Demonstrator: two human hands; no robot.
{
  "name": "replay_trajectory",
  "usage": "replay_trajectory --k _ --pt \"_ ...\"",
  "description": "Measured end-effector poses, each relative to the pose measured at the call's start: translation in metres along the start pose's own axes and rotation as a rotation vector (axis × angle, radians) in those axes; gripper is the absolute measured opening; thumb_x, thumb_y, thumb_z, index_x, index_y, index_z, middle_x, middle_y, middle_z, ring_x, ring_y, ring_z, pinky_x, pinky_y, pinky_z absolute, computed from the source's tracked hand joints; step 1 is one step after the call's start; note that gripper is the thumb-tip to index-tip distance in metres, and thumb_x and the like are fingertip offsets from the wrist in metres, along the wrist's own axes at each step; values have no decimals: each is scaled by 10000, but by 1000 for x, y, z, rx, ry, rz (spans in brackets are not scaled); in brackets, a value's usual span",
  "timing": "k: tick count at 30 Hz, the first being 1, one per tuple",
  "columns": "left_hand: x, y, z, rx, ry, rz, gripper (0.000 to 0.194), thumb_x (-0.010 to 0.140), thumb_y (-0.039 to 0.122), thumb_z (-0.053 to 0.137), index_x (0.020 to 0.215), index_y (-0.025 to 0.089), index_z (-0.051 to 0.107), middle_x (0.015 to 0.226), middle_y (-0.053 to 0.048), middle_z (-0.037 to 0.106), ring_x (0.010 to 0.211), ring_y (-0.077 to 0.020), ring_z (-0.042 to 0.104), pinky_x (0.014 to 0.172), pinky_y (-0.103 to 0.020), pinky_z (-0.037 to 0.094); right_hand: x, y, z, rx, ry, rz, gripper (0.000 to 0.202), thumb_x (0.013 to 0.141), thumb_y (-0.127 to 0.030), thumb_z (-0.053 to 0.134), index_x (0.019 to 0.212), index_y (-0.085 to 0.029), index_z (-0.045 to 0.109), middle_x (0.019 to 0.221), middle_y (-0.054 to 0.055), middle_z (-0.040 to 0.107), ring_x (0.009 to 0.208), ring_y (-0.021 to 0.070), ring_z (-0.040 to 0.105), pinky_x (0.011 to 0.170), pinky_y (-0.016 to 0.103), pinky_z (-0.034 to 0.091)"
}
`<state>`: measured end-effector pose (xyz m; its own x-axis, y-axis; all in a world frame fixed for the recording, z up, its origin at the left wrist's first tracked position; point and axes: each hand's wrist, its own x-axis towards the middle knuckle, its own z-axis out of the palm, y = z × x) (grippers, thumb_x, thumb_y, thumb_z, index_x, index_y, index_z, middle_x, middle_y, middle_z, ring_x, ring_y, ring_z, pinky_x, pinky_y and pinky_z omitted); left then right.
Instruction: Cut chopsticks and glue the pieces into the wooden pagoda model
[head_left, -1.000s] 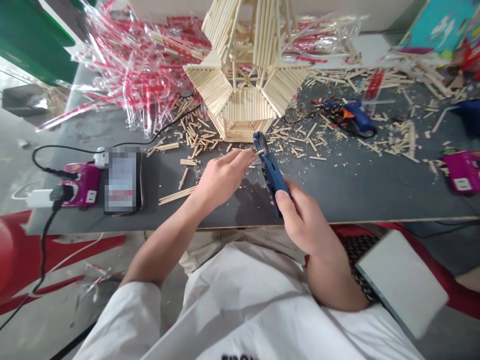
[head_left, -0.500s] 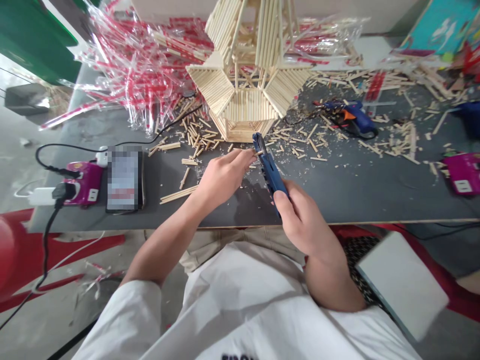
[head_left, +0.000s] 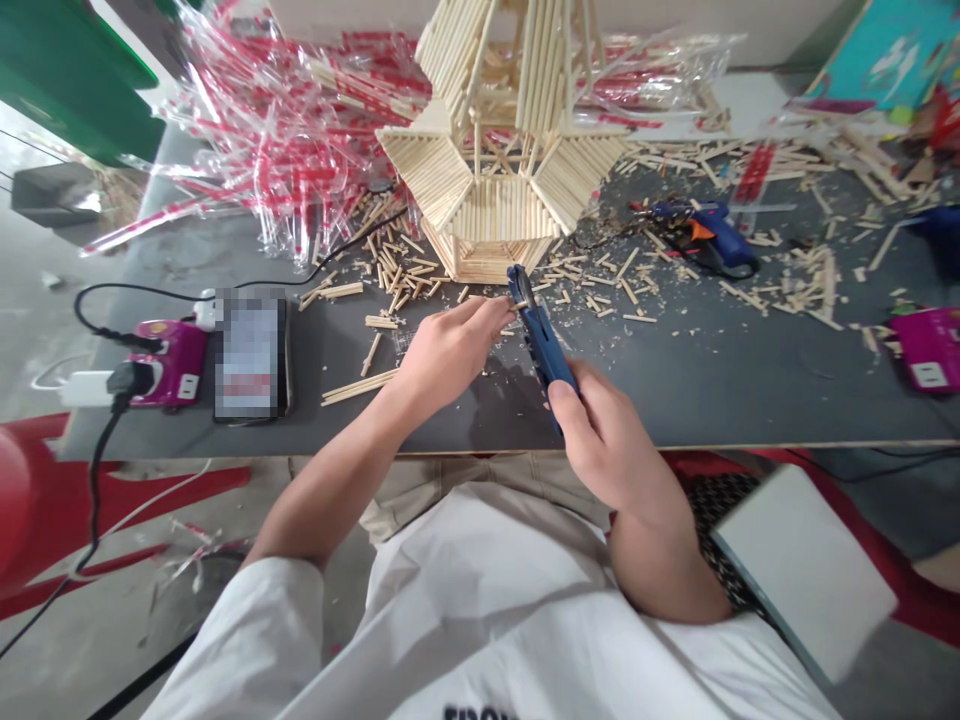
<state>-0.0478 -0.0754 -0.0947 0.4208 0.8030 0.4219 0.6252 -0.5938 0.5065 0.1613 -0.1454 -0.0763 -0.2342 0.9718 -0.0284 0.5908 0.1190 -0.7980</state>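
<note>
My right hand is wrapped round a dark blue cutting tool, its head pointing up toward the stick model. My left hand has its fingers pressed together beside the tool's jaws. A short wooden stick shows between the left fingertips and the jaws; most of it is hidden. Just beyond both hands stands a lantern-like model built of pale sticks. A few long sticks lie left of my left wrist.
Plastic wrappers heap at the back left. Cut stick pieces surround the model. A blue glue gun lies right. A phone and a purple power strip with cables sit left; another purple strip is far right.
</note>
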Motion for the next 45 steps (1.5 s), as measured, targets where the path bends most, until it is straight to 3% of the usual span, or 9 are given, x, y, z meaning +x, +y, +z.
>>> replay_trajectory --k 19,37,45 --pt "0 -1 1 -22 7 7 361 1108 299 320 1149 113 626 945 -106 705 794 -134 693 739 -229 533 0 2 0 30 -2 7 371 1079 -480 389 1124 -204 632 1074 98 671 971 241 618 875 406 463" --pt "-1 0 -1 -41 -15 -16 317 1093 273 359 1159 126 632 986 -124 721 788 -140 701 716 -226 521 -1 1 -1 47 -7 19 430 1075 -494 389 1311 -207 605 1106 114 684 1004 270 632 910 433 479" --pt "-1 -2 1 -15 -6 -14 326 1099 295 354 1167 135 630 975 -105 717 798 -127 704 751 -213 528 -1 2 0 35 -4 12 400 1080 -457 388 1309 -212 606 1101 106 676 1004 264 630 916 430 486"
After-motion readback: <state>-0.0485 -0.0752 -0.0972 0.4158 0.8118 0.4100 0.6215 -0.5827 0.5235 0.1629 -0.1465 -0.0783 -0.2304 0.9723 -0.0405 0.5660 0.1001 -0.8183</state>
